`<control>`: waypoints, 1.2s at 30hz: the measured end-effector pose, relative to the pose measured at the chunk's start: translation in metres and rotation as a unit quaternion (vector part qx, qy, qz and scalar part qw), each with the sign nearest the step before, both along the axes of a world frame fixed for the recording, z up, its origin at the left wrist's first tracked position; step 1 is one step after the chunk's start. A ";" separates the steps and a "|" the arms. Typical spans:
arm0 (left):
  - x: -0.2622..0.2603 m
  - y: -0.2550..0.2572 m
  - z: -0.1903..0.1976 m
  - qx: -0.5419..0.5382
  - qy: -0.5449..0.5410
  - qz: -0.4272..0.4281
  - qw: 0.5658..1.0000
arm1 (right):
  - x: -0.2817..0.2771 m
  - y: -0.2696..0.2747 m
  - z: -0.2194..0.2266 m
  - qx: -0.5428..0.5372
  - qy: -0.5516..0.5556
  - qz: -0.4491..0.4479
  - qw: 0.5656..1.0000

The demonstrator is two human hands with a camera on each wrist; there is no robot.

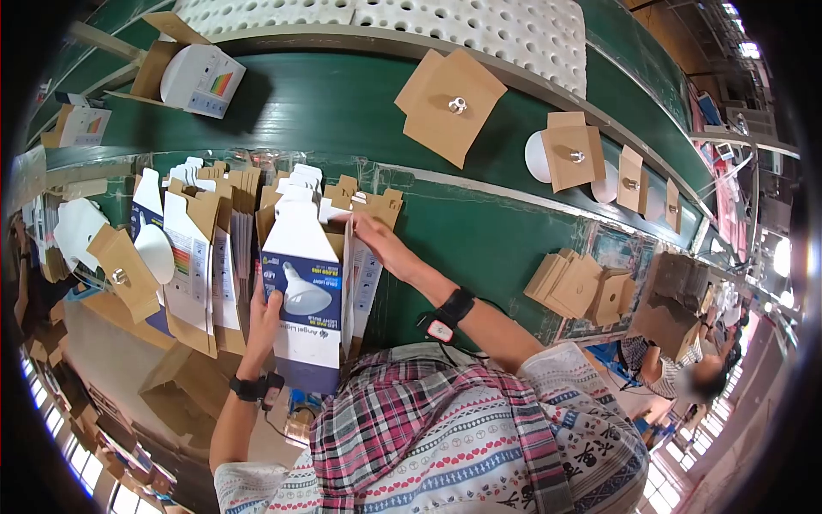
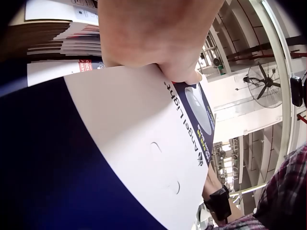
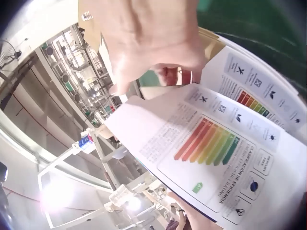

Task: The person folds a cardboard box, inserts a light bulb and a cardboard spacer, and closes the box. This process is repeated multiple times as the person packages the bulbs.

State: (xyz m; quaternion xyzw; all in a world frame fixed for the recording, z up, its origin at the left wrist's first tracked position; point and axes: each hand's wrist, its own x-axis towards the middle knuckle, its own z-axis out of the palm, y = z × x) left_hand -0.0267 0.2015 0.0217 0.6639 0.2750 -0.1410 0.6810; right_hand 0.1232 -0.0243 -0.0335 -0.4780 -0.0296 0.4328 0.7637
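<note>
1. Head view: our left hand (image 1: pixel 265 321) grips the carton (image 1: pixel 306 349), thumb on its printed front, at the near end of the packed flat cartons (image 1: pixel 223 206). Our right hand (image 1: pixel 385 247) is bent at its far upper edge. Squeezing here while pulling there could crease the card or tear a flap (image 1: pixel 300 231). A sideways knock could topple the loose bulb (image 1: pixel 154 253) leaning on the row. On the belt (image 1: pixel 334 103), an open box (image 1: pixel 202 79) holds a white bulb. We cannot see inside our carton.

2. Left wrist view: our left fingers close over the carton's edge; a slack grip there could let it tilt. Its wall hides any contents.

3. Right wrist view: our right fingers curl near the edge, thumb apart; we cannot tell whether they pinch card. A second carton (image 3: pixel 235 72) lies just behind, and catching both could drag it along.
</note>
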 end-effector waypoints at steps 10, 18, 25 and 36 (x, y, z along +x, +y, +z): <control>0.078 -0.010 0.025 0.070 -0.104 -0.055 0.991 | 0.014 0.000 -0.034 0.050 0.099 0.047 0.993; 0.090 -0.009 0.004 0.000 0.021 -0.020 1.000 | 0.040 0.018 -0.021 -0.049 -0.005 0.213 0.976; 0.101 -0.017 0.002 0.042 -0.081 -0.008 0.996 | 0.017 0.019 0.008 -0.158 -0.169 -0.001 0.973; 0.097 0.009 0.007 0.054 -0.047 -0.202 0.977 | 0.004 0.018 0.045 -0.240 -0.304 0.179 0.904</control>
